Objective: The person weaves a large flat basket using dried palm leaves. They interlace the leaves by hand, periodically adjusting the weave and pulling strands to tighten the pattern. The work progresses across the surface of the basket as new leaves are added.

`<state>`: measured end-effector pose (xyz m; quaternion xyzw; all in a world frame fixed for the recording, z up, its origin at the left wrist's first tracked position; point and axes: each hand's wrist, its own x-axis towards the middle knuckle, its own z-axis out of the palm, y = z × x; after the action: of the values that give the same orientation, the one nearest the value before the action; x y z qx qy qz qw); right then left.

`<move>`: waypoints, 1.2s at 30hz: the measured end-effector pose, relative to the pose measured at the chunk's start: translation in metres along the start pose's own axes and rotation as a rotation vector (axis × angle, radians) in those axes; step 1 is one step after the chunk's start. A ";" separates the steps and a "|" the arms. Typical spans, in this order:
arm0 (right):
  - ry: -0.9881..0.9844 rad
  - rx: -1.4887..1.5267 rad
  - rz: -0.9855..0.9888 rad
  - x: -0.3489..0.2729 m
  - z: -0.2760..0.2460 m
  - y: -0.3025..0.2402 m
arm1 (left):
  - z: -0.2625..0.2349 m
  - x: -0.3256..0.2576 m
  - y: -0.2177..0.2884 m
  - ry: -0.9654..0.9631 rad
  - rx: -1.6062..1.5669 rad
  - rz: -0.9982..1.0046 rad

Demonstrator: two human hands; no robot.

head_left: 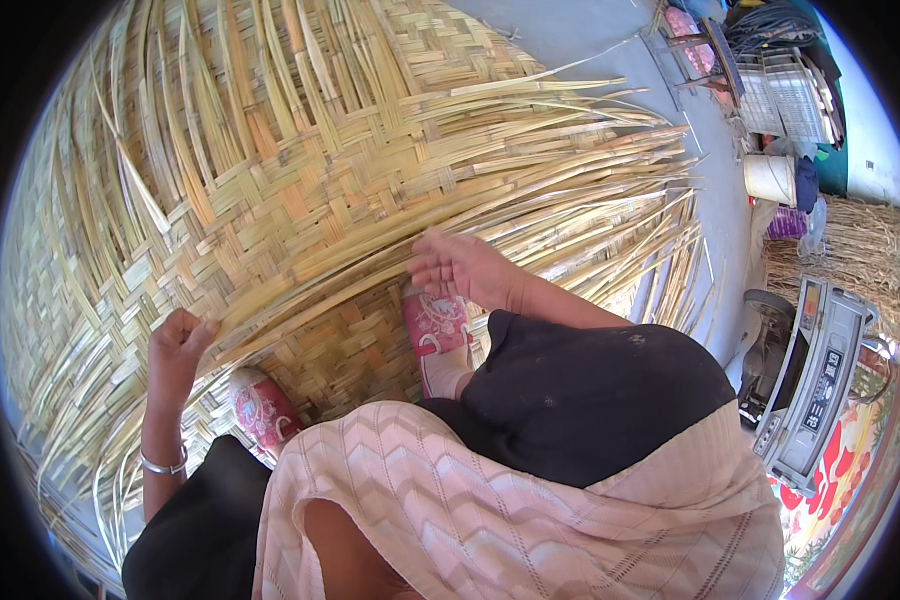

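A large woven mat (330, 180) of flat, straw-coloured split-cane strips spreads in front of me and under my feet. Its weave is tight on the left and in the middle. Long loose strips (590, 180) fan out from it to the right, and others run toward the far edge. My left hand (178, 345) is closed at the left end of a bundle of strips lying across the mat; what its curled fingers hold is hidden. Beside that bundle, above my right foot, my right hand (462, 270) has loosely bent fingers that stand apart, with nothing visible in them.
My pink patterned shoes (435, 322) rest on the mat's near part. Off to the right are a white bucket (770, 180), a heap of dry stalks (860, 240), a grey vehicle front (820, 375) and a stack of wire racks (785, 95). Grey floor (580, 35) borders the mat.
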<state>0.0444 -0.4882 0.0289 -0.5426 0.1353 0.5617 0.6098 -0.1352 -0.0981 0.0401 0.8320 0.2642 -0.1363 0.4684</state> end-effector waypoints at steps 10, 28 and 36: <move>0.091 0.361 -0.447 -0.002 -0.016 -0.040 | -0.003 -0.018 0.009 0.057 0.087 0.064; 0.002 0.241 -0.602 0.002 -0.012 -0.127 | -0.033 -0.095 -0.069 0.478 -1.333 -0.433; 0.130 0.201 -0.542 0.019 -0.031 -0.110 | -0.183 -0.126 -0.191 0.667 -1.561 0.072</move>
<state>0.1558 -0.4787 0.0583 -0.5306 0.0795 0.3262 0.7783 -0.3513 0.0992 0.0603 0.2749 0.3803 0.3523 0.8098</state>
